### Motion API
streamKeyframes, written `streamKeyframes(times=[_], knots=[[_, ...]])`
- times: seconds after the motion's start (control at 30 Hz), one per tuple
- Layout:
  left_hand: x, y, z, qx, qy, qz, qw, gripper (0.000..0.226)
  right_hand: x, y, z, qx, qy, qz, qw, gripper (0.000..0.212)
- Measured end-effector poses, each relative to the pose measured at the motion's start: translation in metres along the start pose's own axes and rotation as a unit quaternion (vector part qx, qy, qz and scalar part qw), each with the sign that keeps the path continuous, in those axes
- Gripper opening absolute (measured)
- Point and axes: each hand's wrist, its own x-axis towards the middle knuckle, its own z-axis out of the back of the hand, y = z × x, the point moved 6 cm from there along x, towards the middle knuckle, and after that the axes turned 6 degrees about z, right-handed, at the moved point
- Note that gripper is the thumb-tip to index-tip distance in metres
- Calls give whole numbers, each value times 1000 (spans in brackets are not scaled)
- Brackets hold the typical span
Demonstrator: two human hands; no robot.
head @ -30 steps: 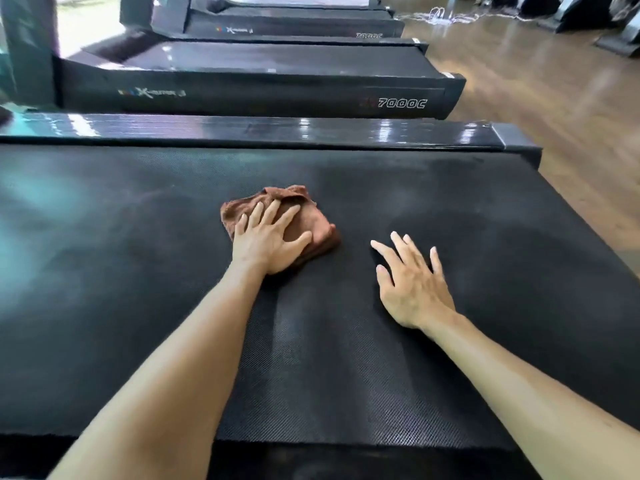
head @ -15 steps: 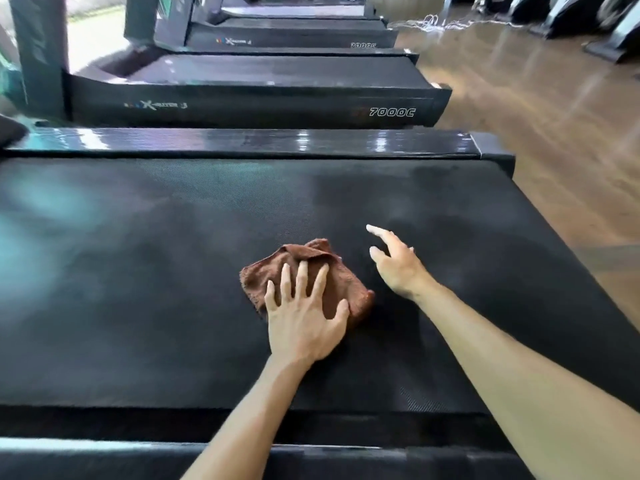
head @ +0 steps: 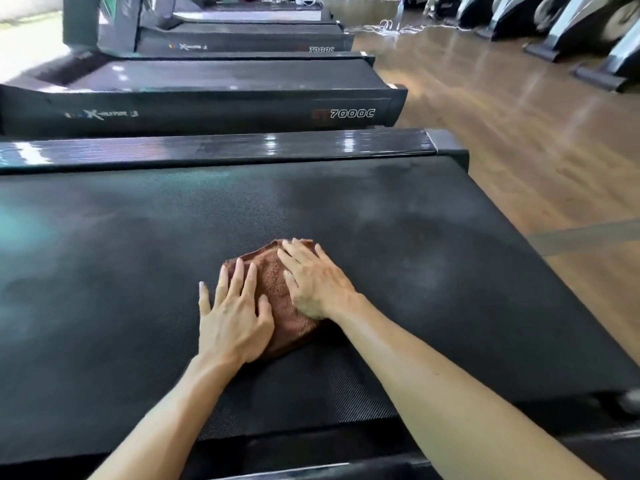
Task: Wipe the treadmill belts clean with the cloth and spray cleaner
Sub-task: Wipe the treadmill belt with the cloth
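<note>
A crumpled brown cloth [head: 277, 299] lies near the middle of the black treadmill belt [head: 121, 271]. My left hand [head: 235, 313] lies flat with spread fingers on the cloth's left side, partly on the belt. My right hand [head: 313, 278] presses flat on the cloth's right side, fingers straight and pointing up-left. Both hands cover much of the cloth. No spray cleaner bottle is in view.
A glossy side rail [head: 225, 147] borders the belt's far edge. Beyond it stand more treadmills, the nearest marked 7000C [head: 207, 109]. Wooden floor [head: 519, 133] lies to the right, with white cables [head: 388, 27] and other machine bases at the back.
My right hand has moved left from the bare belt onto the cloth. My left hand has slid toward the cloth's left edge. The cloth has come nearer to me across the belt.
</note>
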Motion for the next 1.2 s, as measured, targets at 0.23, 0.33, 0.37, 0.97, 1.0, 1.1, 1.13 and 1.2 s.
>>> streamKeyframes(times=[0.23,0.33,0.37,0.97,1.0,1.1,1.13,1.2], knots=[[60,-75,-21,29,37,-98,994,67,-19,-85,27,-102,-6,-185,977,69],[46,-120,-32,4,41,-145,989,69,-64,-114,40,-110,-11,-260,959,75],[35,-133,-35,-5,45,-164,985,72,-82,-118,43,-121,-6,-278,953,75],[35,-23,-19,19,-28,-20,999,78,-10,-159,49,-96,3,-357,929,61],[36,-24,-19,22,-27,-21,999,78,10,-154,45,-93,22,-332,938,58],[37,-22,-19,23,-26,-20,999,79,39,-109,27,-90,45,-208,973,60],[37,-21,-18,23,-24,-19,999,81,31,-89,23,-92,47,-172,980,63],[37,-22,-18,19,-26,-21,999,86,-10,-58,19,-94,58,-110,988,73]])
